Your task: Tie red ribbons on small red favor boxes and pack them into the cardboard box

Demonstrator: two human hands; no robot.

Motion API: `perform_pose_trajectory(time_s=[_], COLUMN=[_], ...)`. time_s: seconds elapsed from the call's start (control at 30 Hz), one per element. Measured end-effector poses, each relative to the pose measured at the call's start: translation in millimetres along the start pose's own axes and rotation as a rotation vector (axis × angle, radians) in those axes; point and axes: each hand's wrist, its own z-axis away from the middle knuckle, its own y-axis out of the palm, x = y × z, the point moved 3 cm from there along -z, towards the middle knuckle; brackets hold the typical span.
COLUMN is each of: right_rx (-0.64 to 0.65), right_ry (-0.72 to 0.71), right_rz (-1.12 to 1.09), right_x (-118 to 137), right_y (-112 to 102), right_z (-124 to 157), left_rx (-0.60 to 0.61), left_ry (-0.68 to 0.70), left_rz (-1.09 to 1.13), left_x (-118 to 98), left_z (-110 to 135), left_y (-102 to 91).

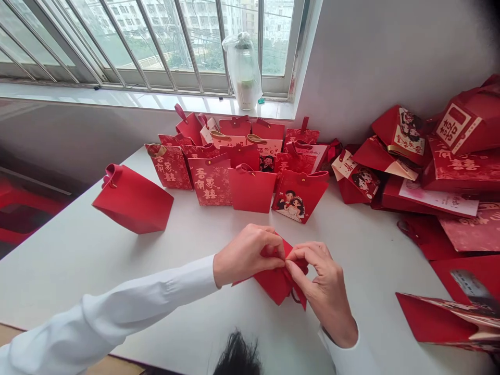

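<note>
Red gift bag (273, 285) is nearest, between the person's two hands, low in the middle over the white table (195, 325); I cannot tell whether it touches the surface. Left hand (250, 255) and right hand (321, 284) meet at its upper part, thumb and forefinger of each pinched together on the red material. Exactly what small part they pinch is hidden by the fingers. A dark loop (296, 297) hangs beside the right hand. This bag, I judge, is not yet finished.

On the right, near the table edge, a gaping red bag (429, 325) lies on its side, so it probably remains to be done. A little farther, at left, a plain red bag (135, 200) stands alone, its top drawn together under a strap. Behind the hands, upright bags (252, 190) stand close in several rows, with straps on top; these look complete to me. To their right is a mixed pile (449, 205), lying in different directions; whether those are finished, I cannot tell. Farthest, on the windowsill (156, 100), stands a plastic-wrapped jar (245, 78).
</note>
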Motion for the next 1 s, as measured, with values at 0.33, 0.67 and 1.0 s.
perform_pose_trajectory(time_s=[0.33,0.67,1.0], right_rx=[-0.008,-0.004,-0.008], right_ry=[0.09,0.115,0.155], right_rz=[-0.04,-0.019,-0.053], right_x=[-4.2,-1.1,-2.6], right_y=[1.8,4.5,3.6], right_z=[2.8,2.8,1.9], left_rx=[0.091,0.048,0.114], left_ry=[-0.073,-0.017,-0.058], left_rz=[0.102,0.022,0.056], left_x=[9.9,8.8,13.3], left_z=[2.5,-1.3,-2.1], left_y=[-5.0,-0.4,-6.4])
